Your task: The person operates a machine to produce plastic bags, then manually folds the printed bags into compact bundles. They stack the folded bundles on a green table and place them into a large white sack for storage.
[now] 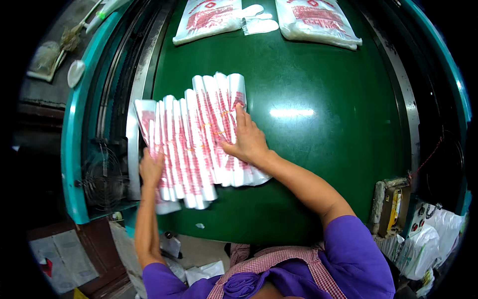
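Note:
A row of white plastic bag rolls [186, 149] with red print lies side by side on the green belt, left of its middle. Some rolls sit higher than others, so their ends are uneven. My left hand [151, 168] grips the row's left edge, its fingers curled against the outermost roll. On the right side of the row, my right hand [249, 139] grasps the last rolls, thumb and fingers spread over them. Small yellowish marks or ties show across some rolls; which they are I cannot tell.
Two filled white bags with red print, a left one [209, 20] and a right one [318, 22], lie at the far end. Flat clear plastic pieces [260, 24] lie between them. Metal rails edge the green belt [323, 149]. A control box [418, 219] stands at the near right.

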Demonstrator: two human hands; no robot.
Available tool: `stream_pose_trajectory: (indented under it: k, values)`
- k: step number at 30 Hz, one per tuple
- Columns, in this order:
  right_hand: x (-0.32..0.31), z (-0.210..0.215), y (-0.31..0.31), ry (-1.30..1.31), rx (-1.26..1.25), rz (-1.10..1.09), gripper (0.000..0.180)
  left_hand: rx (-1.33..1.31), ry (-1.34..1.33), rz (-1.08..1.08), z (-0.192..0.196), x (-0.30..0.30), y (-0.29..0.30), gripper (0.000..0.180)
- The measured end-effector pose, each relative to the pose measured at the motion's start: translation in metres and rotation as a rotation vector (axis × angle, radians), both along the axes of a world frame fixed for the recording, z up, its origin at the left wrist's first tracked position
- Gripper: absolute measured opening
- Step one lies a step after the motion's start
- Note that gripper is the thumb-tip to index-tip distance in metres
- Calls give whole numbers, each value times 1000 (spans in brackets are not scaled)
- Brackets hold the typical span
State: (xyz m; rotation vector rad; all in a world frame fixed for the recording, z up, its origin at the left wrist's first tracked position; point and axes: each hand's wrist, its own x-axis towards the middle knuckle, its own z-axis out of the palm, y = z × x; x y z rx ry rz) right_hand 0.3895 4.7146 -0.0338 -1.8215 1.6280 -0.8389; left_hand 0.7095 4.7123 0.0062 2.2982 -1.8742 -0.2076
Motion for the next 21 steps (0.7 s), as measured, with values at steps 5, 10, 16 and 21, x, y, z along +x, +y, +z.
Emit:
stream_pose_trajectory:
  k: [5, 10, 16, 21]
  values:
    - [-67, 34, -30, -115, 246, 272, 110, 146, 195, 10, 31, -35, 66, 54]
    - [-116, 102, -107, 92, 613, 107, 113, 477, 882, 80, 67, -136, 142, 57]
    - [-157, 104, -67, 246, 402, 286, 82, 798, 1080, -283, 62, -228, 219, 67]
    - [-119, 79, -37, 328, 312, 483, 92, 858, 854, -297, 114, -194, 154, 30]
